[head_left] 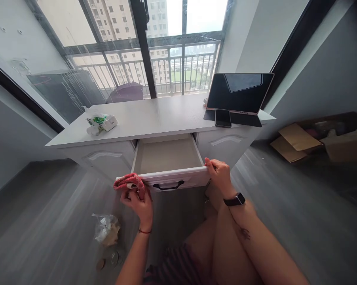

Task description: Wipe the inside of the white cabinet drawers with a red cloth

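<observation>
A white drawer [166,156] is pulled out of the white cabinet, its inside showing bare. On its front panel sits a black curved handle [168,185]. My left hand [139,204] is closed on a folded red cloth [128,182], which lies over the drawer front's left corner. My right hand [219,173] grips the drawer front's right end, with its thumb on the top edge and the fingers partly hidden. A black watch is on my right wrist.
On the white cabinet top [163,113] lie a tissue pack [103,122], a phone [223,118] and a propped tablet [240,93]. A plastic bag [107,229] rests on the floor at left. An open cardboard box [299,140] stands at right. Behind the cabinet are glass windows.
</observation>
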Action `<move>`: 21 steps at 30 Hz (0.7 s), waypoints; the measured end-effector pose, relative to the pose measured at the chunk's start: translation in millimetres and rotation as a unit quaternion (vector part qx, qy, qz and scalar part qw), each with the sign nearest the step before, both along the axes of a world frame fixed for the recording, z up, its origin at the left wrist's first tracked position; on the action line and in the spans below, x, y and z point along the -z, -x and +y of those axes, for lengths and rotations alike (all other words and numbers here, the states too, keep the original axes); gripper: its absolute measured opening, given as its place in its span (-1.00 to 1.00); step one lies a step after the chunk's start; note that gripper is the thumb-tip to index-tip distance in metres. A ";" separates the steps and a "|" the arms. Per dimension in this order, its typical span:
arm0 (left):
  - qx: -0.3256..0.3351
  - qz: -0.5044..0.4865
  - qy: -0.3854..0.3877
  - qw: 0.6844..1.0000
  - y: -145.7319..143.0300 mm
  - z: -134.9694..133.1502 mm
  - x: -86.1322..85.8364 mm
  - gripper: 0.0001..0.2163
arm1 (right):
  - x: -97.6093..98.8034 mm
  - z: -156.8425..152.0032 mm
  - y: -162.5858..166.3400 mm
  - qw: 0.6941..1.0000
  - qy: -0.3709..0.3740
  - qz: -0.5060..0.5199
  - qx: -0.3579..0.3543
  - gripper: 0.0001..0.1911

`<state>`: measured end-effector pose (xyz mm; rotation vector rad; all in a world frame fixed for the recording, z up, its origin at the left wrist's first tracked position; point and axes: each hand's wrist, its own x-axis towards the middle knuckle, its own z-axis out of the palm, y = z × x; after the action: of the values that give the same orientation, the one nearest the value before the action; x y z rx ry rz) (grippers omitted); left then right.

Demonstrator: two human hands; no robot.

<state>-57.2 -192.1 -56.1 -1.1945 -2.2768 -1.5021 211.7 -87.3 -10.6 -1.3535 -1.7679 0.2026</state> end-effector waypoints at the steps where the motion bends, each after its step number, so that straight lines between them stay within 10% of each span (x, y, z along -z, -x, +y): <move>1: -0.013 0.005 -0.040 0.999 -7.4 7.6 6.7 -0.79 | 0.5 -2.6 -1.0 0.998 0.027 0.053 0.009 -0.40; 10: 0.057 0.131 -0.117 0.983 -66.2 29.7 41.3 -0.80 | -2.2 -11.7 -1.1 0.966 0.119 0.227 0.034 -0.36; 21: 0.319 0.304 -0.068 0.895 -107.4 51.8 66.5 -0.65 | 3.7 -6.3 -0.4 0.956 0.128 0.261 0.030 -0.31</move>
<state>50.2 -140.2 -122.6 -2.1238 -1.4064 -1.1540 212.2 -93.7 -14.3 -1.3724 -1.2836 0.7099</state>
